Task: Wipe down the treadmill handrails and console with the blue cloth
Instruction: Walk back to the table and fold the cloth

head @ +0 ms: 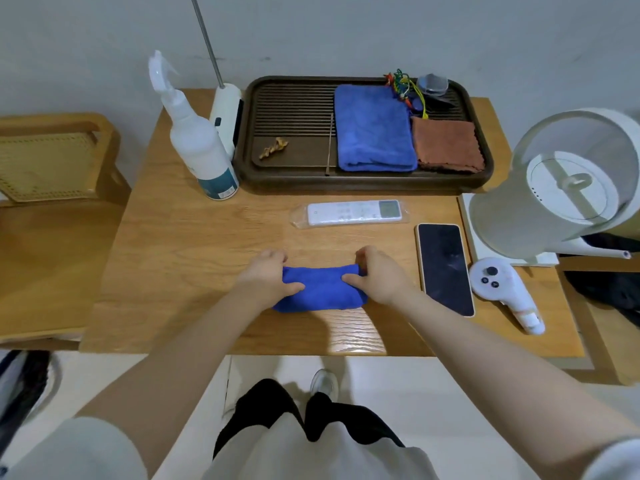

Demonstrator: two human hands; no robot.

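On the wooden table (pixel 194 244), near its front edge, a folded blue cloth (pixel 320 289) is being gripped at both ends: left hand (pixel 268 275) and right hand (pixel 375 275), fingers closed on it. Behind, a remote (pixel 353 213) is being kept; beside, a phone (pixel 445 268); further back, a tray (pixel 363 183) and spray bottle (pixel 197 140).
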